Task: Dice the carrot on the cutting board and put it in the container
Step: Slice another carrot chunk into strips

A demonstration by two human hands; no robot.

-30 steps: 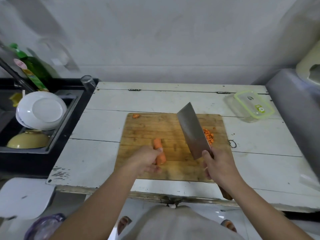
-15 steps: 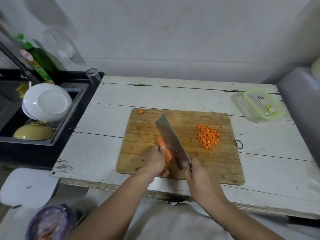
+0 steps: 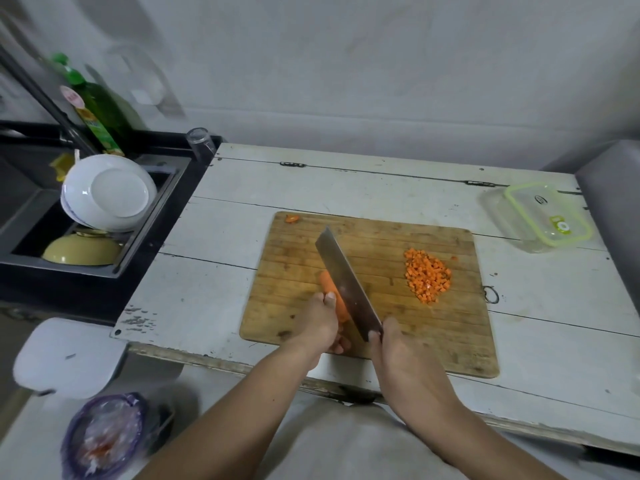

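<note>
A wooden cutting board (image 3: 429, 327) lies on the white table. On it lies a carrot piece (image 3: 327, 282), which my left hand (image 3: 320, 323) holds at its near end. My right hand (image 3: 398, 355) grips the handle of a cleaver (image 3: 346, 282), whose blade lies lengthwise along the carrot's right side. A heap of diced carrot (image 3: 427, 275) lies on the board's right part. One small carrot scrap (image 3: 292, 218) sits at the board's far left corner. A clear container with a green rim (image 3: 543, 216) stands at the table's far right.
A black sink (image 3: 41, 268) at the left holds a white bowl (image 3: 107, 192) and a yellow bowl (image 3: 81, 249). A green bottle (image 3: 100, 112) and a glass (image 3: 201, 142) stand behind it. A white stool (image 3: 65, 358) and a purple bin (image 3: 104, 434) are below.
The cleaver came from above the right of the board, leftward and down, onto the carrot beside my left hand. The diced heap is now uncovered.
</note>
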